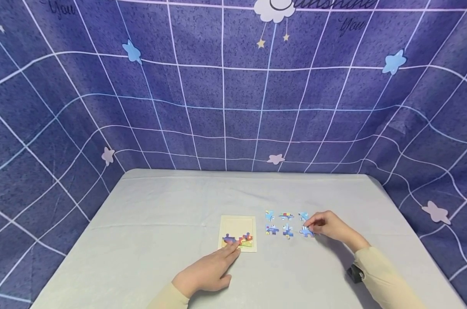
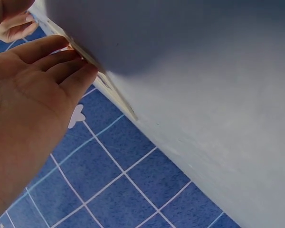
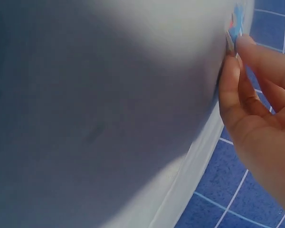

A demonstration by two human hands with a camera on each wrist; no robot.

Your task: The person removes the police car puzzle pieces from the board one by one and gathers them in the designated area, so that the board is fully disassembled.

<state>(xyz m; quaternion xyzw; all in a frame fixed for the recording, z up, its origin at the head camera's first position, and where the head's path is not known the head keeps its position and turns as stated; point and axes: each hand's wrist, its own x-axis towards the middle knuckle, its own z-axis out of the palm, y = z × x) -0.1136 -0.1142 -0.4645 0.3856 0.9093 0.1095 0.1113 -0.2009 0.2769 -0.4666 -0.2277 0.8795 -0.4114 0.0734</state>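
A shallow puzzle tray point(image 1: 237, 225) lies on the table with joined jigsaw pieces point(image 1: 247, 239) along its near side. My left hand point(image 1: 212, 270) rests its extended fingers on the tray's near edge, covering part of those pieces. In the left wrist view, the fingertips point(image 2: 88, 71) meet the thin tray side-on. To the right, my right hand point(image 1: 331, 225) pinches a blue jigsaw piece point(image 1: 305, 232) between thumb and fingers, at the end of the near row of loose pieces. The right wrist view shows this piece point(image 3: 230, 42) edge-on at the fingertips.
Loose pieces lie in two short rows right of the tray, among them a blue corner piece point(image 1: 269, 215) and a blue piece point(image 1: 287, 231). A pale cloth covers the table point(image 1: 148, 240). Behind it hangs a blue gridded curtain point(image 1: 241, 120). A black device point(image 1: 355, 273) sits at the right wrist.
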